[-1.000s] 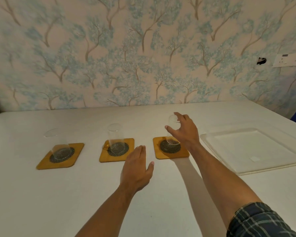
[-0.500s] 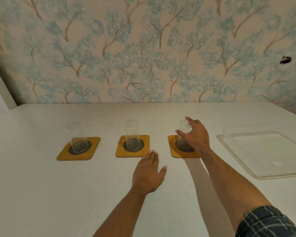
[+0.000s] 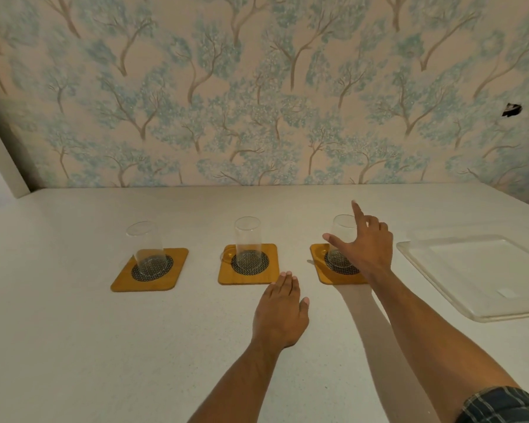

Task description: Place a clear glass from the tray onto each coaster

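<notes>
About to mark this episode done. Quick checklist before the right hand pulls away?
1. Left glass upright on left coaster: ok.
2. Middle glass on middle coaster: ok.
3. Right glass upright on right coaster: ok.
4. Right hand fingers spread, grip released: ok; whether the palm touches the glass: cannot tell.
5. Tray emptied: ok.
6. Left hand flat on table, out of the way: ok.

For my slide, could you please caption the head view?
Three glasses stand on three coasters; right hand opens beside the last, tray empty.
</notes>
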Demonstrator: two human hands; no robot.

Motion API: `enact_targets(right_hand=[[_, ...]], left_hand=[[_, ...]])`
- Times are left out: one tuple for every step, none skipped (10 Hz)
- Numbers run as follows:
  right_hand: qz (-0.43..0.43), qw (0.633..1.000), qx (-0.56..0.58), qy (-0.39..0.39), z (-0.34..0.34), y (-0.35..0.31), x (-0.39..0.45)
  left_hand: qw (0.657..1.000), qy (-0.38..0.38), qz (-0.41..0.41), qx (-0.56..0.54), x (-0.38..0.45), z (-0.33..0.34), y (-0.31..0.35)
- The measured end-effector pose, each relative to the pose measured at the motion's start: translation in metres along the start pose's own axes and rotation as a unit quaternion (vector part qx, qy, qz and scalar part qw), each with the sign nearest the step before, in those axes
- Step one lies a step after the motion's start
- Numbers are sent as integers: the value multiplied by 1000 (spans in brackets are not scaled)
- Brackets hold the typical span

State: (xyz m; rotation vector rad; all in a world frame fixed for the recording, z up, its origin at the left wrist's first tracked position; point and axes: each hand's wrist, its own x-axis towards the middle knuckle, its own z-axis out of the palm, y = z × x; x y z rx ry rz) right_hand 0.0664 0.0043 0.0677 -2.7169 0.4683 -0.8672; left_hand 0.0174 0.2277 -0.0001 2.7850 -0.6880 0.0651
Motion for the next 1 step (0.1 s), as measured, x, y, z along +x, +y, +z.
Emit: enact_targets(right_hand=[[-21, 996, 14, 81, -3, -3, -10]], left_hand=[[999, 10, 14, -33, -1, -1, -2]])
